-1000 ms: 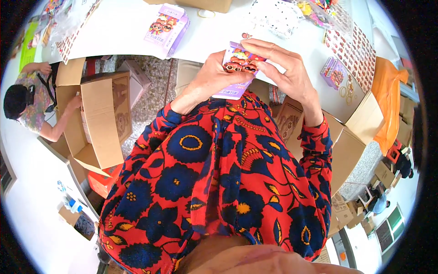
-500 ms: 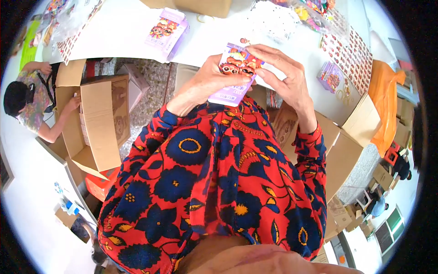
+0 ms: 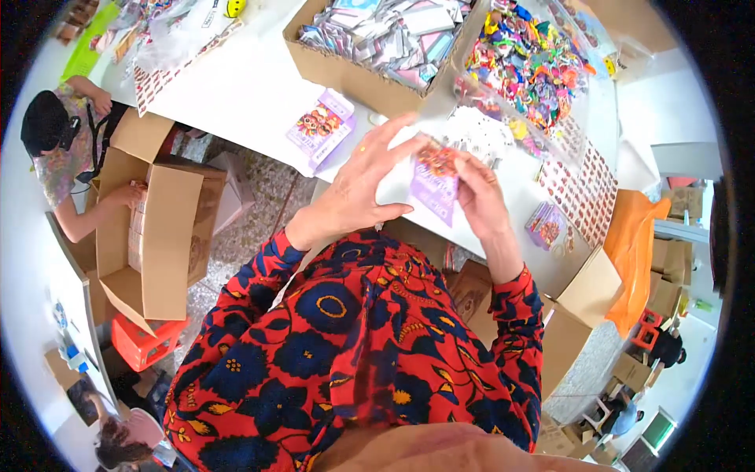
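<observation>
My right hand [image 3: 481, 193] pinches a purple printed carton [image 3: 435, 189] by its right edge, fingers closed; the carton is slightly smeared by motion. To its left, my left hand [image 3: 354, 189] is open and apart from it, fingers spread and nothing in them. A similar purple carton [image 3: 321, 130] lies on the white table [image 3: 244, 86] beyond my left hand. A smaller purple printed box [image 3: 546, 226] rests near the table edge, to the right of my right hand. Whether the held carton is flat or filled, I cannot tell.
At the back stands a cardboard box [image 3: 358, 75] of flat packets. Clear bags of colourful small pieces [image 3: 523, 67] and a sticker sheet [image 3: 578, 189] lie right, near orange plastic [image 3: 629, 259]. A person [image 3: 63, 149] reaches into an open carton [image 3: 169, 228] at left.
My left hand has let go of the purple carton and moved left, opening its fingers. My right hand now holds the carton alone. The view has shifted, showing more of the table's back.
</observation>
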Demonstrator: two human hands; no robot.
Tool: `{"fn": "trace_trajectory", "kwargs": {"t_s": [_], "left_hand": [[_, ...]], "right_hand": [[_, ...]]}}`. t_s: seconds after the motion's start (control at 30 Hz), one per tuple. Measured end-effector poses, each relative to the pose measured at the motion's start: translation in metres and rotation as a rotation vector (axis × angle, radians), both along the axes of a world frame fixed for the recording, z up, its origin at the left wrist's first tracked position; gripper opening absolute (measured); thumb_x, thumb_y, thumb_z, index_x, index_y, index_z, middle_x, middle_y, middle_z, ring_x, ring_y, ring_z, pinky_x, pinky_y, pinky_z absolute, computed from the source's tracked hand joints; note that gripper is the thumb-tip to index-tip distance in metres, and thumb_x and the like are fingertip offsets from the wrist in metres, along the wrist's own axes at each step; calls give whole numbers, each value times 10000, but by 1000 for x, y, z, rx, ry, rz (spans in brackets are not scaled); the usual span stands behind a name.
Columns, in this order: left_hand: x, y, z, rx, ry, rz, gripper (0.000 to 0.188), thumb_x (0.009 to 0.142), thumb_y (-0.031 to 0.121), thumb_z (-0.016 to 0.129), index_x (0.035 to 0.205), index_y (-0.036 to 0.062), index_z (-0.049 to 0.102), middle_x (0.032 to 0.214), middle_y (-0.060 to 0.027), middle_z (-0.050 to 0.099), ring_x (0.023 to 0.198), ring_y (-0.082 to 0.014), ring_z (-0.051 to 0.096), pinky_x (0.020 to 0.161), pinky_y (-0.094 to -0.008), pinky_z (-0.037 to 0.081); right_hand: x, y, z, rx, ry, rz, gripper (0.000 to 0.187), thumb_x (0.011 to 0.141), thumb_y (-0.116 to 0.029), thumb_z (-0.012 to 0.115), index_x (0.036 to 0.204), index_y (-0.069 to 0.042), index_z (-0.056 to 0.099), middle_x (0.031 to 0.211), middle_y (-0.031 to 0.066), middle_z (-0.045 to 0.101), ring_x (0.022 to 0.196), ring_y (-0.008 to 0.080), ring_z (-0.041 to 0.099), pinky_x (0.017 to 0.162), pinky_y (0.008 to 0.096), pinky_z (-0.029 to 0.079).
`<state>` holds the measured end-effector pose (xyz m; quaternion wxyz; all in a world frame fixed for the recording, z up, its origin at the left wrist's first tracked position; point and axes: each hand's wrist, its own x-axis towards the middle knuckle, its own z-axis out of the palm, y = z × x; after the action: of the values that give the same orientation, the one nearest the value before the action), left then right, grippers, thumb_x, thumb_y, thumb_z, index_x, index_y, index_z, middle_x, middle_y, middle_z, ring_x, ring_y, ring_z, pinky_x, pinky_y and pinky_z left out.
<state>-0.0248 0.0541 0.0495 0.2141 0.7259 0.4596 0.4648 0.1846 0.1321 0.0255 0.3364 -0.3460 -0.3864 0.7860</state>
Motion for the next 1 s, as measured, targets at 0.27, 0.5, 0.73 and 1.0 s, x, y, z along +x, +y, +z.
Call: {"fn": "trace_trajectory", "kwargs": {"t_s": [0.27, 0.5, 0.73, 1.0], "left_hand": [[-24, 1, -14, -348, -426, 92, 219, 766, 46, 693, 976, -10, 666, 928, -71, 686, 850, -117, 628, 737, -265, 509], [-54, 3, -26, -433, -840, 221, 211, 829, 102, 662, 1001, -16, 635, 888, -32, 659, 784, -75, 599, 690, -223, 491], [-72, 0, -38, -495, -828, 212, 229, 837, 118, 660, 1014, -21, 617, 901, -27, 651, 790, -73, 590, 706, -228, 493], [-76, 3, -49, -540, -787, 152, 302, 839, 132, 664, 1084, -22, 578, 970, -40, 640, 853, -73, 577, 732, -235, 488]], "right_hand": [[-40, 41, 32, 630, -556, 360, 173, 882, -134, 572, 999, -27, 642, 837, 34, 652, 676, 87, 571, 608, 239, 469], [-88, 185, 36, 1696, -943, -22, 307, 778, -89, 608, 1085, -80, 602, 1070, 103, 621, 987, 238, 591, 849, 345, 463], [-131, 261, 1, 2002, -1394, 329, 527, 724, -13, 556, 1238, -98, 476, 1221, 142, 534, 1157, 315, 480, 967, 394, 398], [-125, 270, 12, 1767, -1270, 288, 299, 812, -71, 480, 1088, -75, 595, 1008, 172, 627, 900, 360, 604, 775, 431, 494]]}}
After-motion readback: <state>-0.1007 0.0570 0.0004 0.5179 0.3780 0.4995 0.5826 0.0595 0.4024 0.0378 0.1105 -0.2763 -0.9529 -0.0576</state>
